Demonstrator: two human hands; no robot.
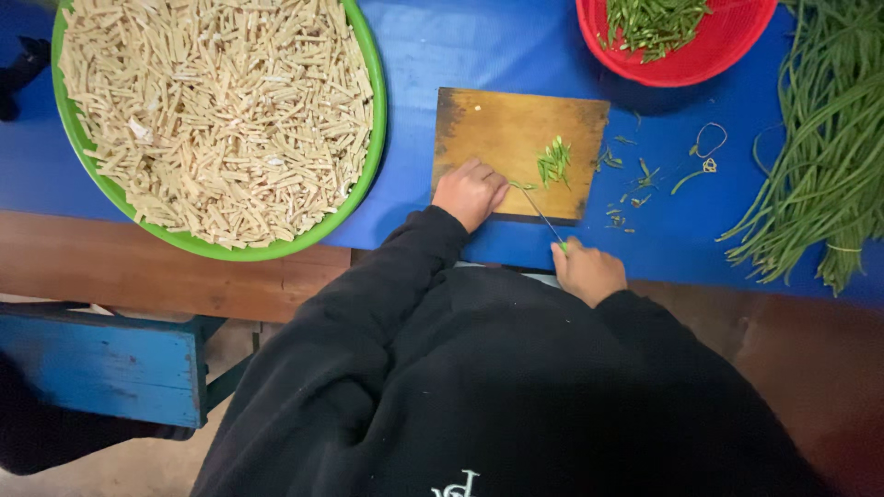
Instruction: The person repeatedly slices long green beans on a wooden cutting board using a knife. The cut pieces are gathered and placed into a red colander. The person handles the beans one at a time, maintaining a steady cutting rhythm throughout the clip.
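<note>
My left hand (471,190) rests on the near edge of a wooden cutting board (502,124), fingers curled beside a short green bean piece. My right hand (587,271) grips a thin knife (543,218) whose blade reaches up onto the board. A small heap of cut green bean pieces (553,163) lies on the board just beyond the blade tip. Both arms wear black sleeves.
A big green basin of pale cut strips (221,110) sits at left. A red basket with cut green pieces (677,37) stands at the back. Long green beans (824,156) pile at right. Bean scraps and rubber bands (707,140) lie on the blue tabletop. A blue bench (101,364) is lower left.
</note>
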